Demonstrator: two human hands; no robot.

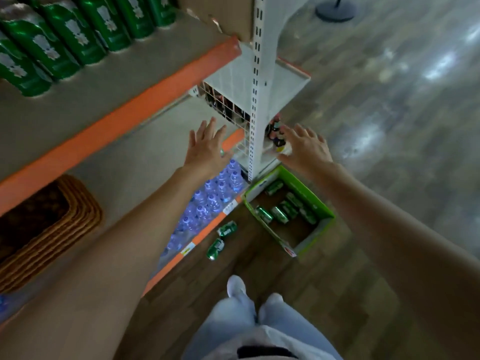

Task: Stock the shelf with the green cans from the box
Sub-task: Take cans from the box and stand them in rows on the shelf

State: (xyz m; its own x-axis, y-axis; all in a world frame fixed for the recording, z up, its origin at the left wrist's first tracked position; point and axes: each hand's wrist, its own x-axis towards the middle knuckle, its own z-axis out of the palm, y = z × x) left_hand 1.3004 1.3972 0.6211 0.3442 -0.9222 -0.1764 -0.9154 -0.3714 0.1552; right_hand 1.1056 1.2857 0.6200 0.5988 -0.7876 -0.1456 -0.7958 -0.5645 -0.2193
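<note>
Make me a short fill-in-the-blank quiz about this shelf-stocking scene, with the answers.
1. Both the left hand and right hand are ___ of cans.
2. The green cans left in the cardboard box lie on their ___.
3. ___ green cans lie on the floor outside the box.

Answers: empty; sides; two

Shelf (85,105): row of green cans (65,35) fills the back left; bare board in front of them and to the right, up to the cardboard (220,11) by the white post (257,87). Box (315,203) open on top, far end has no cans. Two loose cans (220,240) on the floor (389,126) beside the bottom shelf of water bottles (207,201).
</note>
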